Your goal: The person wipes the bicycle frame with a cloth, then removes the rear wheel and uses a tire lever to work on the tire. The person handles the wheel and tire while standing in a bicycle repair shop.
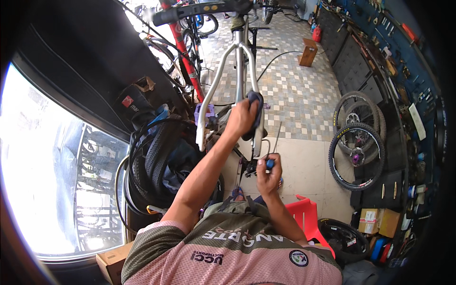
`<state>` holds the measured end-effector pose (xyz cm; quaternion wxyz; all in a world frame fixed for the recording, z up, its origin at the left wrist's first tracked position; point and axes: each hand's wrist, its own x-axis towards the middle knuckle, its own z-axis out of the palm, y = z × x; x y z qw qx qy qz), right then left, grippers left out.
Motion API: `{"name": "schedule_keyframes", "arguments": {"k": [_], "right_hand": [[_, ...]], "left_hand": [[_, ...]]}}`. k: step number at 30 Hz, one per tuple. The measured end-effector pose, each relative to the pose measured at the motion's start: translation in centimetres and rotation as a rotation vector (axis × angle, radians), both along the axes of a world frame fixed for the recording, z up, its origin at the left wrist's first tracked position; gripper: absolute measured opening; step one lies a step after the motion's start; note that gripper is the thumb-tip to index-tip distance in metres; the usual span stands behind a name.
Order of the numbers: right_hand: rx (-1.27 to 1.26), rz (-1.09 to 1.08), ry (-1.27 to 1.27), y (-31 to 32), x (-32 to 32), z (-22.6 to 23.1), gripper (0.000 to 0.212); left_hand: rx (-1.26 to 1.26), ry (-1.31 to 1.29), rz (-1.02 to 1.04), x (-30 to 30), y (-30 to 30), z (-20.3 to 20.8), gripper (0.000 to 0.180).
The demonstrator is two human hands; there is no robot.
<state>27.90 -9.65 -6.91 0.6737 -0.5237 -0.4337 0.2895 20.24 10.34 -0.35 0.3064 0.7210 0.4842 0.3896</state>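
Note:
A silver-white bicycle frame (pixel 239 71) stands in front of me, its two rear stays reaching toward me. My left hand (pixel 242 118) is closed round a dark cloth (pixel 255 100) and presses it against the right-hand stay. Lower and to the right, my right hand (pixel 269 176) grips a tool with a blue handle (pixel 270 164); its thin straight shaft (pixel 278 137) points up and away, and the tip's shape is too small to tell. A black rear derailleur (pixel 251 167) hangs just left of that hand, with a looped black cable (pixel 266 141) above it.
Tyres (pixel 154 161) and bags crowd the left side, beside a red post (pixel 185 57). Two wheels (pixel 356 156) lean against dark cabinets at right. A red plastic chair (pixel 306 216) is close by my right arm. A wooden stool (pixel 308 52) stands on the tiled floor (pixel 299 90).

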Motion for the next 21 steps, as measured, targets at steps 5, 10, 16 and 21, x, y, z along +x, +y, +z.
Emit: {"name": "schedule_keyframes", "arguments": {"k": [5, 10, 16, 21], "right_hand": [[0.036, -0.025, -0.075, 0.5, -0.1, 1.6, 0.016], [0.039, 0.001, -0.082, 0.3, -0.1, 1.1, 0.015], [0.060, -0.009, -0.099, 0.9, -0.4, 0.4, 0.015], [0.031, -0.030, -0.119, 0.7, 0.7, -0.1, 0.015]], "left_hand": [[-0.180, 0.018, -0.138, -8.6, -10.0, 5.3, 0.030], [-0.059, -0.692, 0.382, -19.7, -10.9, 8.8, 0.026], [0.276, 0.222, 0.361, -26.3, -2.9, -2.0, 0.031], [-0.133, 0.032, -0.007, -15.4, -1.9, 0.1, 0.068]]}}
